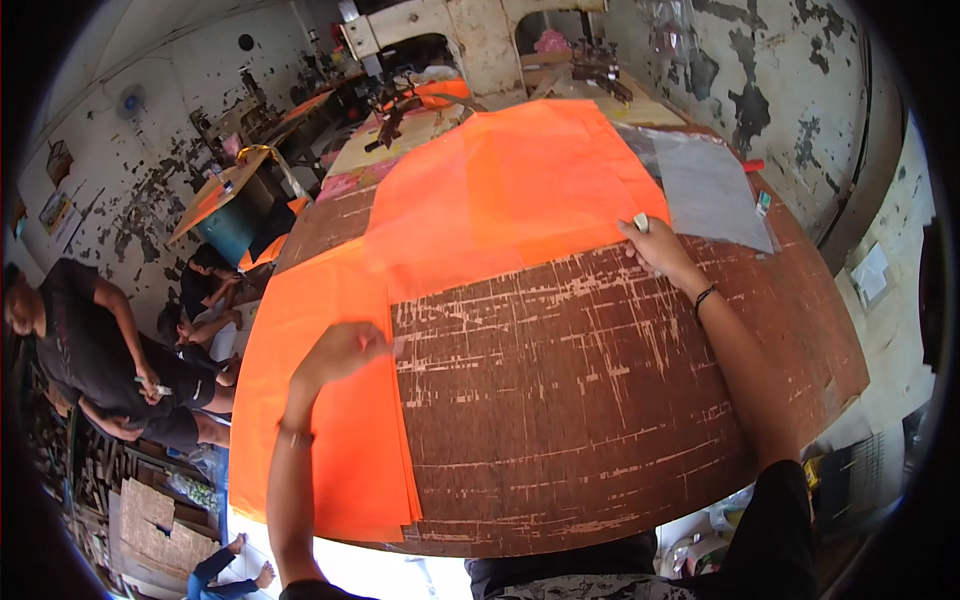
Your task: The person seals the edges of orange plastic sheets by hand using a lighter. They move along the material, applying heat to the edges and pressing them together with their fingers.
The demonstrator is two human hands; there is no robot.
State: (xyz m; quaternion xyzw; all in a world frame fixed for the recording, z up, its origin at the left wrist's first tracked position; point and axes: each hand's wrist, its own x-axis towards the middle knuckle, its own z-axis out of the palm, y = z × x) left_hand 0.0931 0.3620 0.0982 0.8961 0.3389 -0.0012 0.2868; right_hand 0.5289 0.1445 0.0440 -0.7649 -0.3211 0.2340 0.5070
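A large sheet of orange fabric (500, 190) is spread across a worn brown table (600, 400), whose surface is scratched and flaked. The upper part of the sheet lies flat on the far half of the table, while its left part is draped over the table's left edge and hangs down. The left hand (340, 350) is laid on the fabric near the table's left edge, with the fingers curled onto the cloth; whether the cloth is pinched or only pressed cannot be told. The right hand (655, 250) is set at the lower right corner of the flat part, fingers closed on the fabric's edge. A ring is worn on that hand and a dark band on its wrist.

Just beside the right hand, a piece of clear plastic sheet (705, 190) is laid on the table, partly touching the orange fabric. A sewing machine (470, 35) is seen at the far end of the table. To the left, below table level, 2 other people (110, 350) are seated on the floor, well apart from the table. Peeling walls are seen behind.
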